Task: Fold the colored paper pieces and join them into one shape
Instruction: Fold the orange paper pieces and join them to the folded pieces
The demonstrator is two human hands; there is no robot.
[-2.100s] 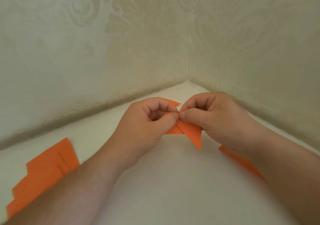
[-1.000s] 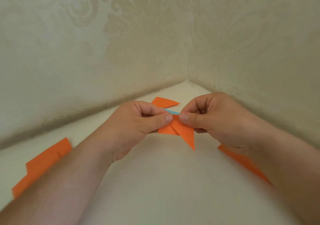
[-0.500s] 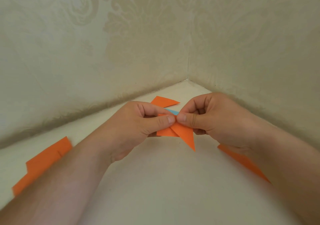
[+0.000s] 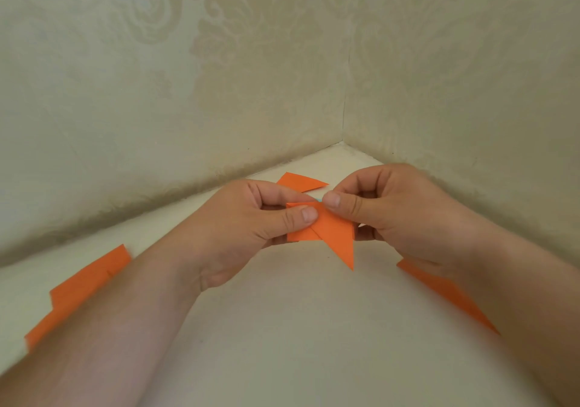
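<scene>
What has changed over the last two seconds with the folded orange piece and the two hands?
A thin blue edge now shows between the thumbs, where only orange showed before. Both the left hand and right hand keep pinching the folded orange piece, which has barely moved. The loose orange papers on the left and right lie as before.

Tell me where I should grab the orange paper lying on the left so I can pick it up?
Probably by the far corner of the orange paper stack, coming from the wall side. That end lies bare on the table, while the left forearm crosses the near end. The sheets lie flat, so slide a fingertip under the edge first.
</scene>
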